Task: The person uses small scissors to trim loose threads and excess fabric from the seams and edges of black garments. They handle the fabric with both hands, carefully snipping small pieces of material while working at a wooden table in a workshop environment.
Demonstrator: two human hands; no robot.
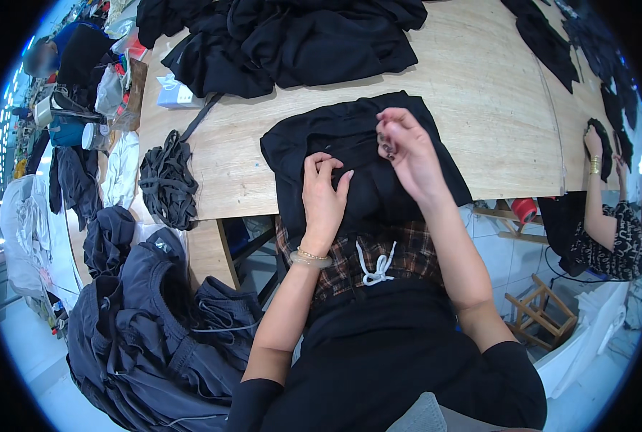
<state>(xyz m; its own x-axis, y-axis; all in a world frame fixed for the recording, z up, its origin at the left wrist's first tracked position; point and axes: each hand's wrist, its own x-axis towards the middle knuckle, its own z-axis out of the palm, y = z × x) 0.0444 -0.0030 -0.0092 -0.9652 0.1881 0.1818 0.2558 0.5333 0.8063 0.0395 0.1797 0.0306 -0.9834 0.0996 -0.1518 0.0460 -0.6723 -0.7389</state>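
Observation:
A black garment lies on the near edge of the wooden table in front of me, partly hanging over my lap. My left hand rests on its left half, fingers curled and thumb set against the cloth, gripping a bit of it. Raised just above the right half, my right hand is closed, the fingertips drawn together. Between its fingers shows a small dark metal tool, probably thread snips, mostly hidden by the hand.
Black garments are heaped at the table's far side. To the left lie a bundle of dark straps, a tissue box and piled dark clothes. Another person's hand handles black cloth at far right, above a wooden stool.

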